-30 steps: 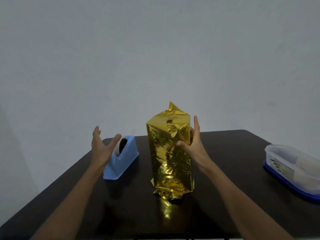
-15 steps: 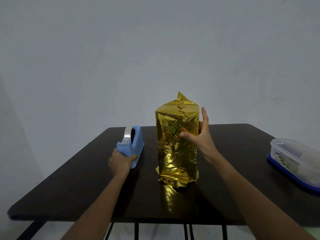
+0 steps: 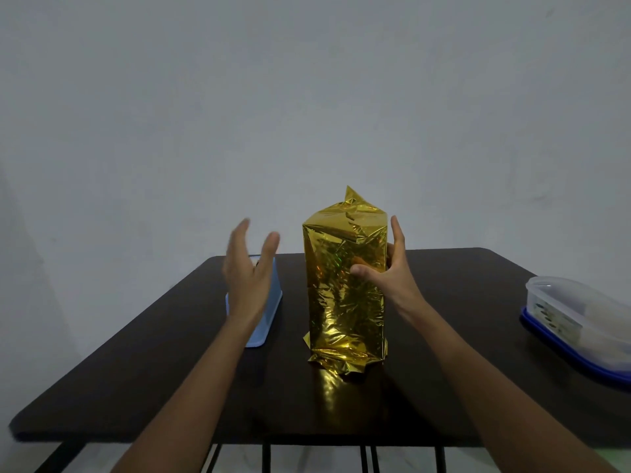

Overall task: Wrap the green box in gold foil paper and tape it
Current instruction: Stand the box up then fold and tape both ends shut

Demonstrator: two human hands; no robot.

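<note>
right hand (image 3: 392, 278) clasps the wrapped box (image 3: 345, 295) near its top, thumb on the front. left hand (image 3: 247, 278) is open, apparently empty, raised just left of it over the tape dispenser (image 3: 263, 322). the box stands upright mid table (image 3: 170, 370), foil (image 3: 353, 199) poking up on top, probably next to tape.

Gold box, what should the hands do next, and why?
Probably bring the open left hand over to press down the pointed foil flap on top. It sticks up, while the right hand steadies the upright gold box. Tape from the blue dispenser behind the left hand could then hold it.
</note>
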